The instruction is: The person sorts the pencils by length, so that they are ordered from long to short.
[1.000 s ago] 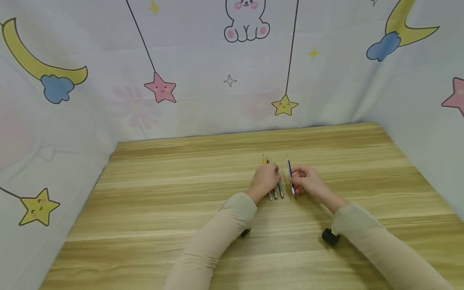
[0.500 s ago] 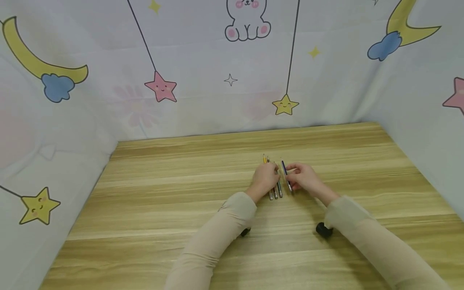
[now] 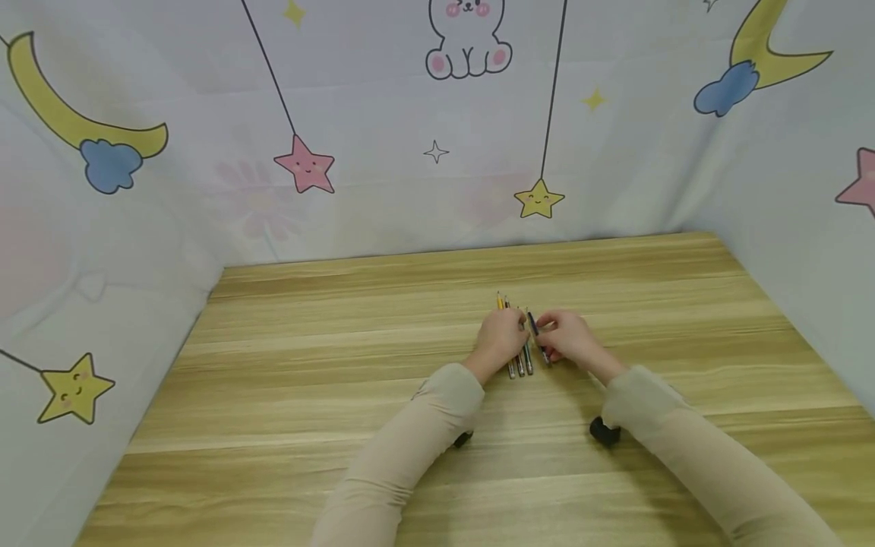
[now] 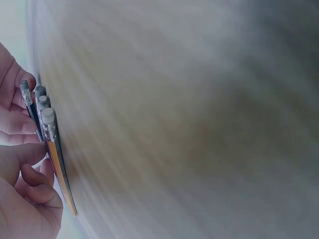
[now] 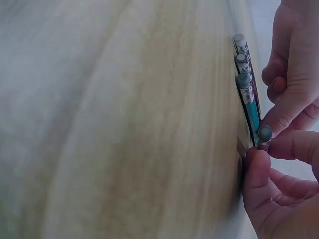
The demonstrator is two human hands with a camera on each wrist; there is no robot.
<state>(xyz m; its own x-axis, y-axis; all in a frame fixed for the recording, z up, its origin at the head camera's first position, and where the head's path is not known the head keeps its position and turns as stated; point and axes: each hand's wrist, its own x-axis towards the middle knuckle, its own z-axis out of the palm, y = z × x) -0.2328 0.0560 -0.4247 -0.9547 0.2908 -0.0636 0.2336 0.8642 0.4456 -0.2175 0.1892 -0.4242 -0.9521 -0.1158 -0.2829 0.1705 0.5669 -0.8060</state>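
Note:
Three pencils lie close side by side on the wooden table: a yellow pencil (image 3: 500,301), a dark pencil (image 3: 521,369) and a teal pencil (image 5: 252,112). My left hand (image 3: 501,334) lies over their middles, thumb and forefinger pinching the teal pencil, its other fingers curled. Just to the right, my right hand (image 3: 570,338) pinches a dark blue pencil (image 3: 534,325) between thumb and fingers. This pencil slants, its tip close to the teal one and its eraser end apart. All eraser ends point toward me. The left hand hides part of the row.
A wood-grain table (image 3: 307,395) spreads around the hands. Behind and beside it hang white cloth walls (image 3: 383,205) printed with stars, moons and a bear. Black wrist devices, such as the right one (image 3: 604,431), hang beneath the sleeves.
My right hand has moved left with the dark blue pencil, bringing it beside the row and tilting it more. The left hand stays nearly in place; the teal pencil has shifted slightly left.

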